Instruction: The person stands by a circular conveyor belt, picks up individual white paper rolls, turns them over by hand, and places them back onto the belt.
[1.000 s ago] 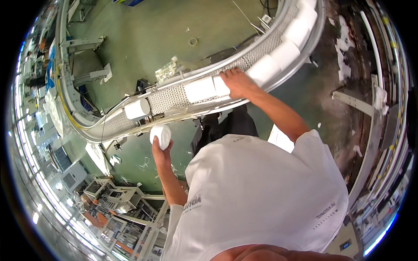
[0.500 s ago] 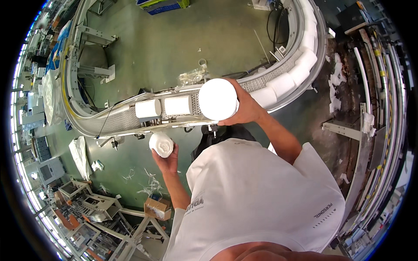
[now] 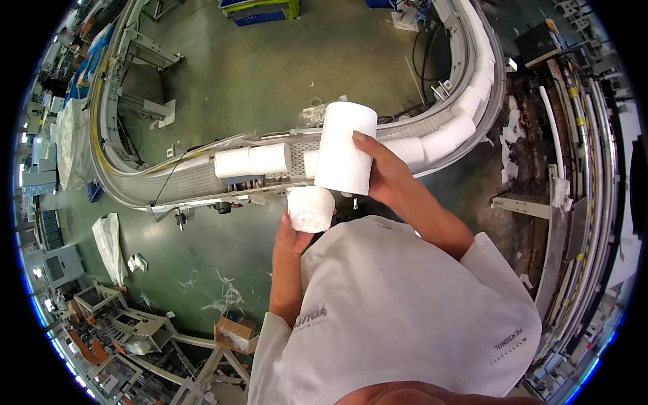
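My right hand [image 3: 389, 172] grips a tall white paper roll [image 3: 345, 145] from its right side, thumb laid across the front. The roll stands tilted in front of the conveyor belt [image 3: 412, 127] and hides part of it. Below and left of it, my left hand [image 3: 292, 236] holds a shorter white roll [image 3: 311, 202] from beneath, its crumpled, folded end facing me. The two rolls are close together; whether they touch I cannot tell. On the belt just behind, two white rolls [image 3: 251, 160] lie end to end, with part of another beside the tall roll.
More white rolls [image 3: 449, 135] line the belt's curve on the right. Blue and green crates [image 3: 262, 12] stand on the far floor. A cardboard box [image 3: 235, 334] and metal frames [image 3: 138, 324] are at lower left. White sheeting [image 3: 110, 248] lies on the floor; a metal rack [image 3: 557, 196] stands at right.
My left hand has brought its roll right and up toward the other. The tall roll, earlier seen end-on, now shows its side. Rolls on the belt now lie closer together.
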A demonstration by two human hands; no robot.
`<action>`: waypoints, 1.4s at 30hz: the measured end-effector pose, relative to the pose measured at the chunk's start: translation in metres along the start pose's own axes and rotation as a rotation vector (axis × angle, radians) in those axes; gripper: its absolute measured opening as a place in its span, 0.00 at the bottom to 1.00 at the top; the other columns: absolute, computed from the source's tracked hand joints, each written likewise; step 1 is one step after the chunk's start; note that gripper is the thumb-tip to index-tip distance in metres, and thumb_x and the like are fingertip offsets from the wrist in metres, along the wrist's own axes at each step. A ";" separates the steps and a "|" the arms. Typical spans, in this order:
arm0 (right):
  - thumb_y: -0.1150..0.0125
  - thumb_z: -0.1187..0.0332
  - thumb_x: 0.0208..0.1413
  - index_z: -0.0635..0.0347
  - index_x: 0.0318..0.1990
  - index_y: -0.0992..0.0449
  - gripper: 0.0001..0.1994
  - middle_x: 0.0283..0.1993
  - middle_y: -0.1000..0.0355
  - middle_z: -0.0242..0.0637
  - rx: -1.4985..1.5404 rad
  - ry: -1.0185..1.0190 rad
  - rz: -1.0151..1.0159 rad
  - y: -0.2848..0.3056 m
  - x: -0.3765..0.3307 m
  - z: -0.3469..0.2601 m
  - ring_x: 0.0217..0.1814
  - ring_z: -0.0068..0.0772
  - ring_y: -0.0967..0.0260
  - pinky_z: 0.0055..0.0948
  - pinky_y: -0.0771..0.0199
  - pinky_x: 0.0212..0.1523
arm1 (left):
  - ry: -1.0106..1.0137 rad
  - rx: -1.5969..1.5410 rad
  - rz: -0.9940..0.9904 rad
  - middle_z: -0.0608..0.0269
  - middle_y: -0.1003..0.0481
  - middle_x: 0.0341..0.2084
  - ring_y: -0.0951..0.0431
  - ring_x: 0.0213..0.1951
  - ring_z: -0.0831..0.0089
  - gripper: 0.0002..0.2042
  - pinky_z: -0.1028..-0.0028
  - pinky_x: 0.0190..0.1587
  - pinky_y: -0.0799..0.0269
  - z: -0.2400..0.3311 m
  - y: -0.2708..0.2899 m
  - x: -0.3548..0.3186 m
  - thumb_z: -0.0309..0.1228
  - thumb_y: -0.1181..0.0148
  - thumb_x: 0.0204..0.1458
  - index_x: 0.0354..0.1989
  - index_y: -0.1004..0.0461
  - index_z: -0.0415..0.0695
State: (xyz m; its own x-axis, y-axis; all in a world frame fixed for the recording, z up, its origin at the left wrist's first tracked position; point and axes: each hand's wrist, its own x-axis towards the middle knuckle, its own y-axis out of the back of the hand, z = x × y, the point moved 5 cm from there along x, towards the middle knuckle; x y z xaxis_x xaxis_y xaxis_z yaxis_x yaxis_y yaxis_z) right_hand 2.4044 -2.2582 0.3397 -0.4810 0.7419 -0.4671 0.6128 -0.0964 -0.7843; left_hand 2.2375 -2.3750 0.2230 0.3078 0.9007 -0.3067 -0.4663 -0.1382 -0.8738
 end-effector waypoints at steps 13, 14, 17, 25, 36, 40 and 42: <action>0.27 0.51 0.45 0.71 0.66 0.50 0.49 0.59 0.36 0.54 -1.395 0.431 0.019 -0.043 -0.014 0.003 0.61 0.49 0.36 0.40 0.34 0.60 | 0.122 0.733 -0.103 0.52 0.29 0.51 0.28 0.53 0.65 0.56 0.67 0.57 0.35 0.052 -0.044 -0.022 0.43 0.24 0.32 0.70 0.52 0.38; 0.31 0.48 0.49 0.70 0.68 0.51 0.49 0.60 0.38 0.59 -1.634 0.516 -0.042 -0.040 -0.015 0.012 0.61 0.54 0.37 0.39 0.39 0.62 | 0.109 0.770 -0.107 0.51 0.29 0.51 0.28 0.53 0.64 0.55 0.67 0.56 0.35 0.050 -0.046 -0.019 0.44 0.25 0.33 0.70 0.51 0.37; 0.45 0.53 0.62 0.66 0.69 0.48 0.35 0.62 0.38 0.55 -1.612 0.370 -0.231 -0.043 -0.023 0.021 0.63 0.46 0.37 0.34 0.42 0.64 | 0.095 0.741 -0.110 0.50 0.31 0.54 0.31 0.57 0.63 0.53 0.67 0.58 0.36 0.047 -0.044 -0.018 0.47 0.26 0.35 0.68 0.49 0.34; 0.56 0.63 0.68 0.61 0.65 0.37 0.22 0.59 0.31 0.42 -1.226 0.241 -0.522 -0.045 -0.035 0.003 0.59 0.31 0.35 0.28 0.39 0.60 | 0.096 0.056 -0.078 0.46 0.31 0.53 0.25 0.51 0.57 0.48 0.61 0.50 0.27 0.014 -0.040 -0.034 0.49 0.32 0.37 0.64 0.44 0.34; 0.47 0.64 0.62 0.63 0.63 0.35 0.23 0.57 0.30 0.43 -1.188 0.306 -0.511 -0.053 -0.047 -0.005 0.58 0.31 0.34 0.30 0.36 0.58 | 0.050 0.105 -0.181 0.45 0.28 0.49 0.23 0.47 0.56 0.47 0.60 0.47 0.24 0.012 -0.039 -0.021 0.49 0.32 0.37 0.64 0.43 0.34; 0.41 0.66 0.56 0.64 0.62 0.34 0.26 0.57 0.29 0.42 -1.175 0.373 -0.503 -0.052 -0.050 -0.008 0.58 0.31 0.34 0.31 0.35 0.58 | 0.036 0.136 -0.194 0.44 0.28 0.48 0.23 0.46 0.56 0.46 0.60 0.46 0.24 0.014 -0.037 -0.021 0.50 0.33 0.37 0.63 0.43 0.34; 0.39 0.68 0.53 0.64 0.62 0.34 0.28 0.57 0.29 0.43 -1.234 0.442 -0.494 -0.051 -0.050 -0.010 0.58 0.32 0.33 0.31 0.35 0.58 | 0.031 0.156 -0.202 0.44 0.27 0.47 0.22 0.45 0.56 0.46 0.60 0.45 0.23 0.014 -0.036 -0.021 0.50 0.33 0.37 0.63 0.43 0.34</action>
State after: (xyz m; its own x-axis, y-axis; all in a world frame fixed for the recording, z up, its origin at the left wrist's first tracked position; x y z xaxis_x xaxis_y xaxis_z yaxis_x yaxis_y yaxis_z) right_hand 2.4036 -2.2843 0.4069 -0.7128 0.6949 0.0954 0.7007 0.6994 0.1407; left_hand 2.2361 -2.3830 0.2664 0.4314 0.8904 -0.1453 -0.5147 0.1106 -0.8502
